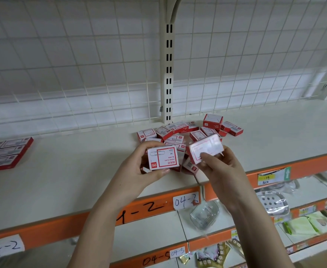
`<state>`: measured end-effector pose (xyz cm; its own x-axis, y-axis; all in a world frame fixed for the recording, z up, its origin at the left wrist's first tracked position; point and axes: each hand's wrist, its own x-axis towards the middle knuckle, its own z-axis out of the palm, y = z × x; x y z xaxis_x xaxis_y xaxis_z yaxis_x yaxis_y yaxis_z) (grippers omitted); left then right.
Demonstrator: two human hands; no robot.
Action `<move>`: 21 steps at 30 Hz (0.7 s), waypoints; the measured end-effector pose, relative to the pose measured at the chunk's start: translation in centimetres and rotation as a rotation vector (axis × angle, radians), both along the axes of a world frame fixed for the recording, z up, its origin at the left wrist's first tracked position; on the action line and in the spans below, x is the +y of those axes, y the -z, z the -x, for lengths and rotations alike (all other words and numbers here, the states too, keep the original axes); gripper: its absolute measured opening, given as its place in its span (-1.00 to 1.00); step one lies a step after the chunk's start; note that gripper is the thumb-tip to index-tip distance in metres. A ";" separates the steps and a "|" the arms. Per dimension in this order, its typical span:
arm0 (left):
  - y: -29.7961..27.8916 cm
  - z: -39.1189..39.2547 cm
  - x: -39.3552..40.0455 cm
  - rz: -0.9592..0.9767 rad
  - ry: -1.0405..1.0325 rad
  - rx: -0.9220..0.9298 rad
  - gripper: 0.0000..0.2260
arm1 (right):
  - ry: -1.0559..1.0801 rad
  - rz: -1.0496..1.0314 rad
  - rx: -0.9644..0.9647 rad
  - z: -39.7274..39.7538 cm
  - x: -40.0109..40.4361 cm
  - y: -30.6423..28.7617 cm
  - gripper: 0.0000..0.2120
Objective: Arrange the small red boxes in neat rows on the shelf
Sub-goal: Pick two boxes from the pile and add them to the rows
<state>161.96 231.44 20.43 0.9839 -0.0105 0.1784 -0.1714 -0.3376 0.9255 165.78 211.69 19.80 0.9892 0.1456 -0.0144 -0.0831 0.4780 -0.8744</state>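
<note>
My left hand (139, 167) grips a small red and white paper clip box (163, 157), label facing me, just above the front of the cream shelf (71, 171). To its right, my right hand (218, 167) holds a shrink-wrapped pack of red boxes (205, 149), tilted and blurred. Behind both hands lies a loose heap of several small red boxes (187, 132) near the slotted upright. At the far left edge a tidy block of red boxes (5, 153) lies flat in rows.
A white wire grid (81, 64) backs the shelf, with a slotted post (168, 74) in the middle. Orange price rails (304, 169) run along the shelf fronts. Lower shelves hold plastic soap dishes (273, 202), a clear container (205, 215) and green packets (302, 225).
</note>
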 end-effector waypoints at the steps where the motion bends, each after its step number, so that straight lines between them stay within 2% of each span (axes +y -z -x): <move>1: 0.0 -0.1 0.0 0.000 0.005 0.004 -0.57 | 0.018 0.032 -0.020 0.0 0.0 0.1 -0.65; 4: 0.2 -0.3 -0.1 -0.002 0.030 0.012 -0.58 | 0.035 0.133 -0.094 0.0 0.1 0.3 -0.52; 10: 0.5 -0.4 -1.0 0.020 0.067 0.061 -0.52 | -0.023 0.184 -0.165 0.2 0.6 0.6 -0.57; 14: 0.0 -0.4 -1.8 0.112 -0.015 0.030 -0.49 | -0.060 0.281 -0.216 0.1 0.8 0.8 -0.47; 17: 0.0 -0.7 -2.1 0.109 -0.085 0.003 -0.54 | -0.039 0.332 -0.243 0.2 1.0 0.8 -0.48; 21: 0.2 -1.0 -2.0 0.109 -0.152 0.000 -0.47 | -0.026 0.339 -0.260 0.4 1.4 0.6 -0.51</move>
